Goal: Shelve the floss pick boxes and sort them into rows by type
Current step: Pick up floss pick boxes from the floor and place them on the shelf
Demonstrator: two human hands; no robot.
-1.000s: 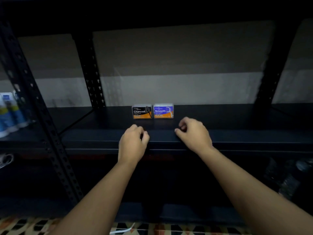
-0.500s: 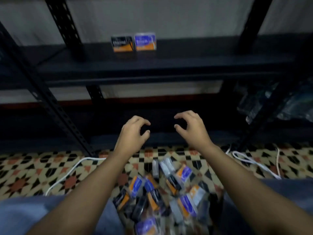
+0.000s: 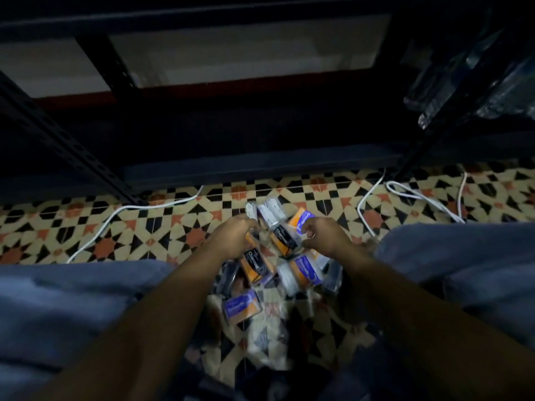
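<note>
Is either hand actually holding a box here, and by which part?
Cannot be told. Both hands, left and right, curl down onto the pile of floss pick boxes on the floor, but blur hides any firm grip.

two hands (image 3: 236, 237), two black Charcoal boxes (image 3: 254, 263), three purple Smooth boxes (image 3: 241, 306), two white cables (image 3: 121, 211)

We see a dim room: patterned floor tiles (image 3: 121, 235), white cables (image 3: 411, 195), a black metal shelving rack (image 3: 72, 146).

floss pick boxes (image 3: 282, 263), black & purple, heaped on floor
</note>
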